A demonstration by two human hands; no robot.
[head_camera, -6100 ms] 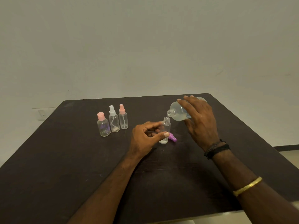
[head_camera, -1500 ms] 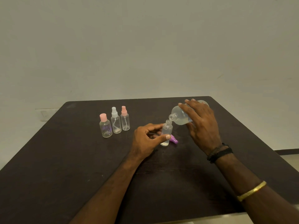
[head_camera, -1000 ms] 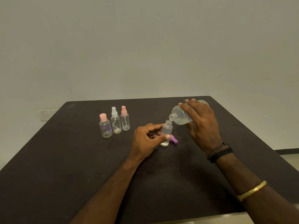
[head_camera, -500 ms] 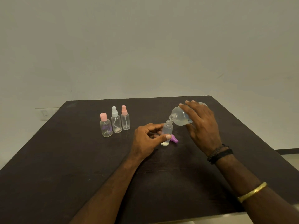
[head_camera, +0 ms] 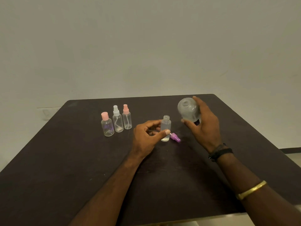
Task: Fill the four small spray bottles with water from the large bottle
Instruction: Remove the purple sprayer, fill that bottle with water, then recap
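Observation:
A small uncapped spray bottle (head_camera: 166,126) stands on the dark table (head_camera: 65,160), with clear water in it. My left hand (head_camera: 147,137) pinches it between thumb and fingers. Its purple spray cap (head_camera: 175,138) lies on the table just right of it. My right hand (head_camera: 202,126) grips the large translucent bottle (head_camera: 188,110), held in the air to the right of the small bottle and apart from it, one round end turned toward me. Three more small bottles stand to the left: one with a flat pink cap (head_camera: 107,125), one with a white sprayer (head_camera: 117,121), one with a pink sprayer (head_camera: 127,119).
A plain wall rises behind the table's far edge. The table's right edge drops to a pale floor (head_camera: 291,159). A socket plate (head_camera: 46,113) sits low on the wall at the left.
My right hand has pulled the large bottle away from the small bottle's mouth, to the right, and turned it. My left hand and the small bottle have stayed put.

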